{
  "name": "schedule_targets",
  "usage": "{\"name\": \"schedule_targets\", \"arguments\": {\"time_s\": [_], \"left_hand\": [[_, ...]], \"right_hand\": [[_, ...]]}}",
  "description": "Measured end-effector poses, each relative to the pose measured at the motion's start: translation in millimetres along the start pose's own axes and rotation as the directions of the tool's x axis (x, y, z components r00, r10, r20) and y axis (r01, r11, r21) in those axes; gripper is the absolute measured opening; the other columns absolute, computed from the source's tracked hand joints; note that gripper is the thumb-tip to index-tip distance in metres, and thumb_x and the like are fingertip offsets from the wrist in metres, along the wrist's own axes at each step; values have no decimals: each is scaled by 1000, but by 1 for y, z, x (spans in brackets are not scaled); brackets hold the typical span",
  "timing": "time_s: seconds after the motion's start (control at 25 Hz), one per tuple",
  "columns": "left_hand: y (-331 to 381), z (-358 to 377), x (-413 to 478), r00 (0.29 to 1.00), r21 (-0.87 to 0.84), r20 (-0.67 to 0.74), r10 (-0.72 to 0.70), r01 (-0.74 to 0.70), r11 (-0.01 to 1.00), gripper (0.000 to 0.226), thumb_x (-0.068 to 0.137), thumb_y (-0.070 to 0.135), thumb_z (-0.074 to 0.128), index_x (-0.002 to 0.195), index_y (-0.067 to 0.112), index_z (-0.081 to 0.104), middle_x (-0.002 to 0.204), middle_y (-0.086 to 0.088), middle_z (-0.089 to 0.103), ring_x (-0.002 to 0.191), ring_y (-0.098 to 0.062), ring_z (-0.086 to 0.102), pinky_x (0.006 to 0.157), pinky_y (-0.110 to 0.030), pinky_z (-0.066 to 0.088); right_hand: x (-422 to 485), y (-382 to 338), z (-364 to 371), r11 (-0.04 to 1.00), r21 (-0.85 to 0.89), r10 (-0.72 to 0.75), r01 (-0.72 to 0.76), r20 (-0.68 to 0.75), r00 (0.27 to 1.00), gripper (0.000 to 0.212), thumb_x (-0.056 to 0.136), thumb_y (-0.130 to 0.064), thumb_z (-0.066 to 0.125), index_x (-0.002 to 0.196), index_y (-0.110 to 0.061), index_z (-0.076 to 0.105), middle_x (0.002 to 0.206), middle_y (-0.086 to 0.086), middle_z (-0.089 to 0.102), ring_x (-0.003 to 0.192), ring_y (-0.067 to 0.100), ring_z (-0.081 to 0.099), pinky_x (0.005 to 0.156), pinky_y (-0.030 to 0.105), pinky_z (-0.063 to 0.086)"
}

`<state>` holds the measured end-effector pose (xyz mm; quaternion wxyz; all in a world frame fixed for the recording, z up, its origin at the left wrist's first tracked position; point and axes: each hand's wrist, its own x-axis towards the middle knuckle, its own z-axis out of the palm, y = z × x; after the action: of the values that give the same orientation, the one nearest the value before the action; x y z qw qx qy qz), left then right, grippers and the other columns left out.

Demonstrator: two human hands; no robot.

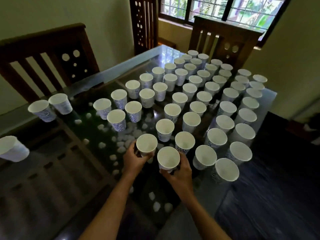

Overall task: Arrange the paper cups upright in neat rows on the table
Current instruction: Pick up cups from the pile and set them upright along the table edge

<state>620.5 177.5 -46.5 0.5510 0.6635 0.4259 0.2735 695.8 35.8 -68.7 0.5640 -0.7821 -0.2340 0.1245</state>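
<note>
Dozens of white paper cups [190,89] with blue swirl print stand upright in diagonal rows across the right half of a glossy dark glass surface [83,163]. They are thin, tapered cones with rolled rims. At the rows' near end, the left hand [134,159] grasps one upright cup [146,144] by its wall, and the right hand [180,172] grasps a second cup [168,159] just beside it. Both seem about to be seated in line. Next, square them with their neighbours, then gather the stray cups [40,109] far left. Wooden chairs [43,54] stand beyond.
</note>
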Motion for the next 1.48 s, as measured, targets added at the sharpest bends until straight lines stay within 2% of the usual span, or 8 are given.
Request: {"name": "schedule_targets", "arguments": {"time_s": [0.16, 0.36, 0.48, 0.56, 0.72, 1.0, 1.24, 1.48], "left_hand": [[-5, 10, 13, 999, -15, -43, -31, 30, 999, 68, 57, -1, 84, 118, 3, 53, 120, -16, 59, 110, -26, 56, 86, -30, 45], [-13, 8, 20, 1000, 5, 9, -29, 29, 1000, 78, 59, 0, 83, 129, 4, 47, 128, -15, 55, 118, -26, 52, 95, -34, 44], [-20, 2, 14, 999, -18, 17, -50, 51, 999, 85, 60, 0, 83, 134, 6, 42, 135, -13, 50, 124, -24, 48, 103, -45, 41], [-23, -2, 6, 998, -39, 24, -64, 65, 997, 85, 61, 0, 82, 135, 6, 40, 137, -13, 47, 126, -23, 46, 105, -45, 39], [-27, -17, -14, 995, -30, -34, -91, 90, 996, 70, 66, 2, 79, 129, 3, 47, 130, -15, 53, 121, -26, 50, 101, -35, 41], [-35, -126, -37, 968, 0, -241, -66, 69, 998, 55, 73, 4, 74, 124, 5, 52, 123, -14, 58, 113, -25, 55, 93, -32, 46], [-34, -245, -32, 841, -25, -534, -88, 89, 996, 48, 77, 8, 73, 121, 5, 54, 119, -10, 60, 110, -21, 57, 86, -24, 44], [-52, -313, 11, 712, -78, -677, -187, 183, 980, 68, 74, 17, 77, 133, 8, 44, 134, -12, 50, 122, -22, 50, 98, -27, 40]], "right_hand": [[1, 5, 0, 999, 18, 34, -34, -3, 999, 72, 56, -15, 88, 118, -19, 53, 116, -2, 59, 109, 13, 55, 93, 29, 47], [3, 14, 3, 996, 8, 89, -89, 57, 994, 75, 54, -23, 88, 119, -19, 51, 119, -1, 59, 111, 16, 56, 91, 44, 50], [-5, 13, 0, 994, -6, 114, -113, 44, 993, 83, 53, -22, 89, 125, -11, 50, 121, 2, 56, 110, 15, 56, 94, 34, 49], [-19, 10, -5, 995, -8, 100, -100, -18, 995, 76, 57, -14, 88, 124, -6, 53, 116, 3, 56, 104, 12, 57, 90, 21, 47], [-45, 7, -7, 999, 12, 47, -46, -92, 995, 48, 65, -9, 83, 106, -13, 58, 99, 4, 62, 90, 14, 63, 77, 17, 52], [-54, -50, 63, 1000, 13, -12, 8, 296, 955, 51, 71, -15, 80, 116, -11, 57, 109, 1, 61, 96, 8, 60, 80, 16, 51], [-40, -111, 177, 992, -36, -80, 122, 568, 819, 52, 72, -24, 79, 118, -18, 54, 114, 0, 58, 101, 9, 57, 87, 26, 51], [-3, -166, 285, 983, -35, -113, 180, 658, 744, 52, 75, -25, 76, 121, -17, 54, 112, -2, 60, 101, 12, 58, 85, 23, 48]]}}
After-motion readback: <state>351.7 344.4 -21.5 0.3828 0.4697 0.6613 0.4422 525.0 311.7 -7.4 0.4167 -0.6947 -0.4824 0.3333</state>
